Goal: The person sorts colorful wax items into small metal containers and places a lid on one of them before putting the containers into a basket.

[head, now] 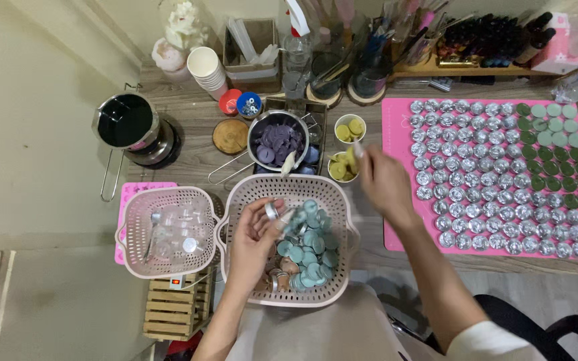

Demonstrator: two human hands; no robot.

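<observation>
- Fingers of the left hand [257,230] are pinched round a small silver tealight cup [271,210], right over the big pink basket [287,189] of teal wax discs [310,244].
- Right hand [384,182] fingers pinch something tiny near 2 bowls of yellow wax [348,128]; can't tell what.
- Pink mat [396,235] on the surface holds rows of cups.

Pink basket [342,220], teal discs [312,244], pink mat [396,167], silver cups [476,167].

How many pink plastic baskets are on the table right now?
2. The smaller pink basket sits at the left, holding clear pieces. The larger pink basket sits beside it at centre, holding teal discs, with the left hand over it.
</observation>
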